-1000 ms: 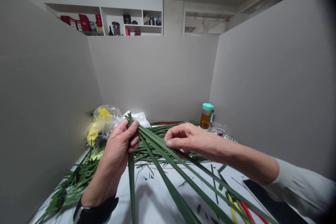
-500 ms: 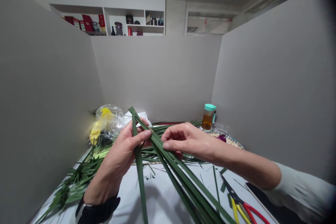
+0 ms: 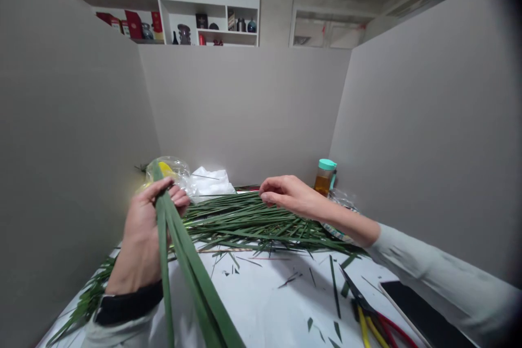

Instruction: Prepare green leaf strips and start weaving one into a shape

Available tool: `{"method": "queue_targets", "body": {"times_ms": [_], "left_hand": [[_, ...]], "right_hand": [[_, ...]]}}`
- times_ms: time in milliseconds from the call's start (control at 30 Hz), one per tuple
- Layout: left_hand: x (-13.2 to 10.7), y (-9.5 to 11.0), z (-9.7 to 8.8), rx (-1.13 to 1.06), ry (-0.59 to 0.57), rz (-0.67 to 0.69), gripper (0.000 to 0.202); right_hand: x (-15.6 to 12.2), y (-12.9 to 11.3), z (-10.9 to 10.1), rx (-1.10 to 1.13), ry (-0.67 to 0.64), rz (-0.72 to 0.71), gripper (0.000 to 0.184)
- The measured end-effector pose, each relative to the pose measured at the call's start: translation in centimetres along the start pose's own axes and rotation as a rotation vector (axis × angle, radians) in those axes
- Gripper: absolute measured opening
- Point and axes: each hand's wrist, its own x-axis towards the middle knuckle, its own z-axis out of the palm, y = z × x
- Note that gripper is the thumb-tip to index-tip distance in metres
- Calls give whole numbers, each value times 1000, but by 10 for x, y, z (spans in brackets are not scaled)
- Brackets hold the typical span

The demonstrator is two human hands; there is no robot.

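My left hand [image 3: 150,223] is closed round the ends of a bundle of long green leaf strips [image 3: 191,277], which run down toward me past my wrist. My right hand [image 3: 285,196] hovers over the far part of a pile of green leaves [image 3: 253,223] spread across the white table [image 3: 269,304]. Its fingers are curled and pinched together, and I cannot make out anything in them.
A clear plastic bag with something yellow [image 3: 173,171] and white tissue [image 3: 212,182] lie at the back left. A bottle with a teal lid [image 3: 325,176] stands at the back right. Scissors with red and yellow handles [image 3: 369,318] and a black slab [image 3: 424,318] lie at front right. Grey partitions enclose the table.
My left hand has swung left with the strips gathered in it. My right hand let go of the strips and moved back over the leaf pile.
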Motion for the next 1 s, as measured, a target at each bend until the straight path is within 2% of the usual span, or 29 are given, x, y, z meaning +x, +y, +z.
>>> {"method": "queue_targets", "body": {"times_ms": [133, 267, 400, 533, 700, 867, 1000], "left_hand": [[4, 12, -11, -78, 47, 41, 19], [9, 12, -16, -85, 112, 114, 26], [16, 7, -17, -74, 187, 129, 29], [24, 1, -18, -59, 255, 111, 30], [29, -7, -19, -44, 260, 94, 31], [28, -10, -18, -17, 249, 88, 29], [29, -19, -13, -11, 269, 143, 29]], "right_hand": [[21, 56, 17, -261, -81, 85, 22], [31, 101, 49, -430, -204, 134, 28], [32, 126, 81, -562, -225, 154, 33], [33, 137, 94, -628, -188, 97, 32], [38, 151, 82, -615, -47, 75, 33], [44, 163, 54, -523, 126, 114, 32], [51, 160, 30, -457, 236, 116, 31]]}}
